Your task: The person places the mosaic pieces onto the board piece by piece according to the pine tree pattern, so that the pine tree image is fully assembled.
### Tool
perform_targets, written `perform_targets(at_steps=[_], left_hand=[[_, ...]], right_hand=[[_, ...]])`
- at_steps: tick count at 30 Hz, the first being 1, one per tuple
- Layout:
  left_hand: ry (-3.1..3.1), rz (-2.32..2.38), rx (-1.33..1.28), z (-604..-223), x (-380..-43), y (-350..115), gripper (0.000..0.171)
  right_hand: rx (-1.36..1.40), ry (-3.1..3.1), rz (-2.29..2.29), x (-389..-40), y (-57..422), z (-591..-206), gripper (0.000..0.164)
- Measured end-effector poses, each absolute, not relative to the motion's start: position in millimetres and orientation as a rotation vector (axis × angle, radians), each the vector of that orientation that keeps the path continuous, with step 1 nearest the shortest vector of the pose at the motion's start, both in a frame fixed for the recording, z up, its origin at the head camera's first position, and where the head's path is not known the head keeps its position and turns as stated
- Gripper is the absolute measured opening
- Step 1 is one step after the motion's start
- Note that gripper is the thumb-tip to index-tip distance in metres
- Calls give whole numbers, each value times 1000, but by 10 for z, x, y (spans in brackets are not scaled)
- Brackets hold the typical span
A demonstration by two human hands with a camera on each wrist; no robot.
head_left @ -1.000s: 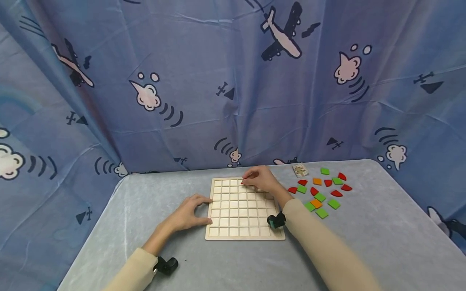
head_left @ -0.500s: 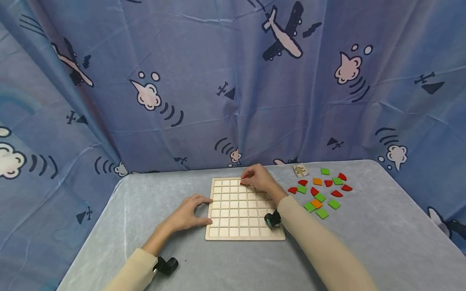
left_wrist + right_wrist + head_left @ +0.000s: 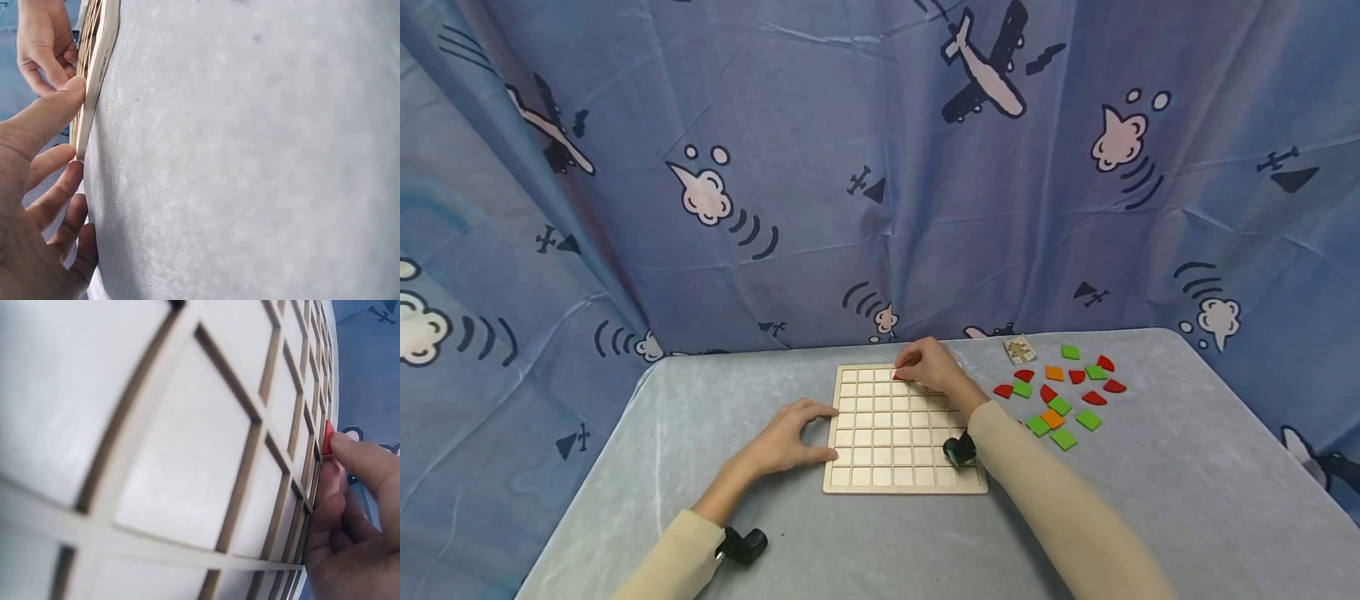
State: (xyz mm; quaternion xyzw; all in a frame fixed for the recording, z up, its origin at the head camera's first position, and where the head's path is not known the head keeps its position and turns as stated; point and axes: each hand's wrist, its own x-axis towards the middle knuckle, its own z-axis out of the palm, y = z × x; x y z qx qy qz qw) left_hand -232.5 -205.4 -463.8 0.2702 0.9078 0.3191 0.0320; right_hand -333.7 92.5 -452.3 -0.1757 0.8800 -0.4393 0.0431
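A pale wooden grid board (image 3: 902, 489) lies on the table with rows of square recesses. At its left edge my left hand (image 3: 784, 437) is spread, thumb and index fingertip touching the rim. In the left wrist view the thumb (image 3: 53, 112) lies on the board's edge, and the other fingers rest loosely beside it. My right hand (image 3: 931, 367) is over the board's far rows and pinches a small red quarter-round tile (image 3: 328, 439) between thumb and fingers. The tile is right at a recess near the far edge, mostly covered by the fingertips in the head view.
Right of the board lie scattered green square tiles (image 3: 1088, 420), orange square tiles (image 3: 1054, 373) and red quarter-round tiles (image 3: 1094, 398). A small patterned square (image 3: 1019, 350) lies behind them. A blue curtain (image 3: 775, 167) hangs along the table's back edge. The right sleeve (image 3: 1052, 492) covers part of the board.
My right hand has shifted slightly left and away from me with the red tile, then stayed nearly still. The left hand has kept its place on the board's edge.
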Motion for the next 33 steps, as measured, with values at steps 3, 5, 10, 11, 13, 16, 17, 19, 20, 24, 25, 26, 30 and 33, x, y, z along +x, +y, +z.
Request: perform_targets(at_steps=[3,5,10,11,13,16,17,19,20,24,25,26,30,33], left_hand=[[2801,972,829,-4630,-2327,-2045,62],[2802,968,825,-4623,-2326,-2042,62],[2807,970,843,-4624,-2333,-2041,62],[2808,970,846,-4624,-2334,-2039,62],[2811,964,849,-4623,-2335,-2038,62],[2813,953,835,-4615,-2332,-2032,61],[2813,952,836,-4613,-2330,-2032,61],[2813,948,830,-4609,-2326,-2032,61],[2812,947,829,-4609,-2324,-2033,61],[2807,957,826,-4611,-2319,-2036,61],[2807,962,830,-4611,-2318,-2037,61],[2804,968,831,-4612,-2319,-2039,61],[2806,971,850,-4625,-2317,-2043,61],[2809,971,853,-4635,-2313,-2044,61]], right_hand=[[-526,2701,-1315,-3332,917,-4508,6],[-523,2709,-1299,-3326,914,-4495,7],[-532,2724,-1287,-3318,907,-4482,6],[-531,2727,-1286,-3321,906,-4484,6],[-515,2725,-1282,-3320,905,-4482,6],[-495,2718,-1282,-3320,902,-4487,7],[-488,2715,-1283,-3320,901,-4491,7],[-472,2714,-1284,-3312,900,-4494,7],[-465,2714,-1289,-3311,899,-4497,7],[-438,2718,-1294,-3303,897,-4506,8],[-431,2716,-1295,-3304,894,-4508,8],[-432,2717,-1293,-3304,891,-4512,8],[-435,2714,-1280,-3293,882,-4515,9],[-452,2704,-1288,-3284,896,-4510,11]])
